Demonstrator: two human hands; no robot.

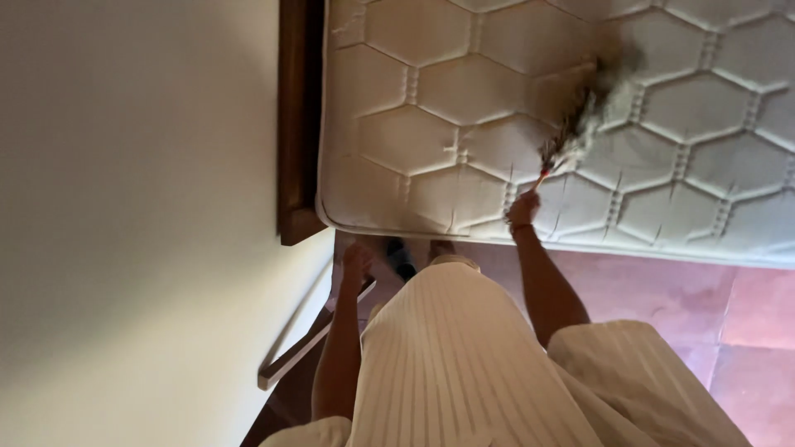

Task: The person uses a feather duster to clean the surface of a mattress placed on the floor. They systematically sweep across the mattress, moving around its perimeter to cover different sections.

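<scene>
In the upper right of the frame, a grey-brown feather duster (584,116) lies against the white hexagon-quilted mattress (431,108), its red handle clamped in the right hand (523,209). The left hand (356,263) hangs at lower centre, holding nothing, fingers loosely curled. Dusting appears under way; the next stroke calls for light sweeping contact.

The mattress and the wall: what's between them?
In the head view, a dark wooden bed frame runs between the mattress and the wall.
</scene>
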